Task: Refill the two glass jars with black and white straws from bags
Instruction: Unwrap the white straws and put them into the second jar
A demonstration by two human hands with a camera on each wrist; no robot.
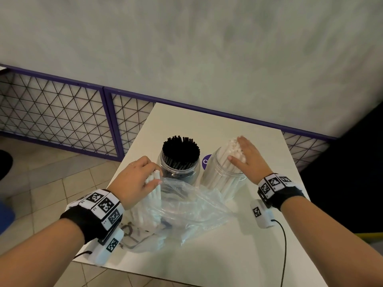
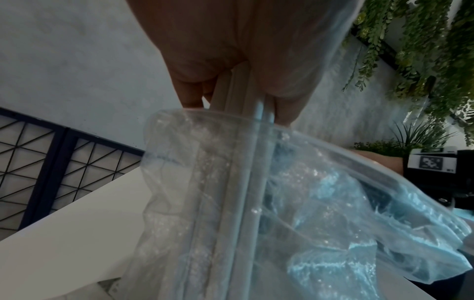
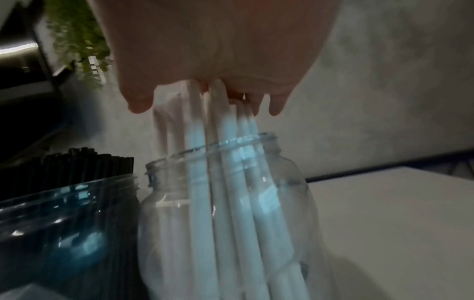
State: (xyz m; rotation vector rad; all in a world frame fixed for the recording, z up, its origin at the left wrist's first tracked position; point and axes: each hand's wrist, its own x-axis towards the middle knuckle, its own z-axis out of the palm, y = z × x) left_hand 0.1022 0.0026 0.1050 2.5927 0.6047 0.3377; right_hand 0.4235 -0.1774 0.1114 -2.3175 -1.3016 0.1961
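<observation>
Two clear jars stand side by side on the white table (image 1: pixel 238 255). The left jar (image 1: pixel 179 170) (image 3: pixel 51 219) is packed with black straws (image 1: pixel 180 149). The right jar (image 1: pixel 222 177) (image 3: pixel 231 203) holds white straws (image 1: pixel 235 149) (image 3: pixel 223 162). My right hand (image 1: pixel 247 155) (image 3: pixel 218 50) lies flat on their top ends, fingers straight. My left hand (image 1: pixel 136 179) (image 2: pixel 231 50) grips a bunch of white straws (image 1: pixel 154 183) (image 2: pixel 238 91) that stands in a clear plastic bag (image 1: pixel 186 206) (image 2: pixel 282 203) in front of the jars.
A purple-framed wire-mesh fence (image 1: pixel 62 112) runs behind the table along a grey wall. Tiled floor (image 1: pixel 51 172) lies to the left past the table edge. A purple round sticker (image 1: pixel 206 161) shows between the jars. Cables trail from both wrist units.
</observation>
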